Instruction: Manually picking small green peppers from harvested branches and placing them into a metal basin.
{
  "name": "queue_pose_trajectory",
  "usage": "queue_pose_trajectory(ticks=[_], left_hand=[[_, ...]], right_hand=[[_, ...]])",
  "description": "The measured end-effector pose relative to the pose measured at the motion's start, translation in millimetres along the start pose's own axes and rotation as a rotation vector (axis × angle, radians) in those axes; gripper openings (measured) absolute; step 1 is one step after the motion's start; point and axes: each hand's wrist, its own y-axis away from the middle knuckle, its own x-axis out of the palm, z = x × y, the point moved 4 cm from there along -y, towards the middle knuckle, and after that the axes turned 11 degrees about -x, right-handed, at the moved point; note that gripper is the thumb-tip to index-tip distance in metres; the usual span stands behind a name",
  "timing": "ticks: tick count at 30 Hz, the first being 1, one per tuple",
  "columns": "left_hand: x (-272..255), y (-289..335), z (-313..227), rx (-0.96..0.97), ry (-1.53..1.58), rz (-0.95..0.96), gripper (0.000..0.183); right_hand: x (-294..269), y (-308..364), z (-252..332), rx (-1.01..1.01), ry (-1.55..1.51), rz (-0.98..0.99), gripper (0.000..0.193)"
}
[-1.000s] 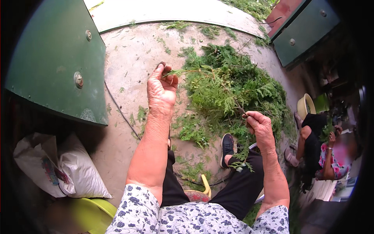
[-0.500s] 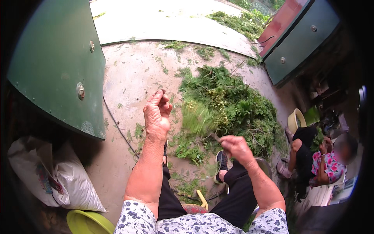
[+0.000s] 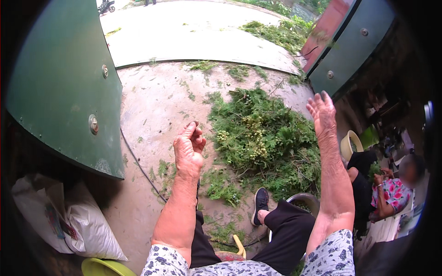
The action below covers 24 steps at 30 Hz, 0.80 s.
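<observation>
We seem to be in a garage-like workspace. Green metal doors (image 3: 64, 101) open onto bright paving (image 3: 179, 39); we see white sacks (image 3: 94, 227) and heaped greenery (image 3: 281, 133) on the bare floor (image 3: 149, 106).

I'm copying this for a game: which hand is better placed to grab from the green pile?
Probably the right hand: it looks open and empty, near the green pile. The left hand is near too, but curled.

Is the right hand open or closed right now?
Open: the right hand has its fingers extended and parted, with nothing visible in its grasp.
</observation>
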Motion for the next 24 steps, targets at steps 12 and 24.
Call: queue_pose_trajectory(ticks=[12,24], left_hand=[[-1,-10,21,-0.053,-0.020,0.039,0.010],[12,-6,25,-0.090,-0.092,0.109,0.010]], right_hand=[[38,225,-171,0.702,-0.005,0.369,0.020],[-62,339,-318,1.038,0.244,0.237,0.020]])
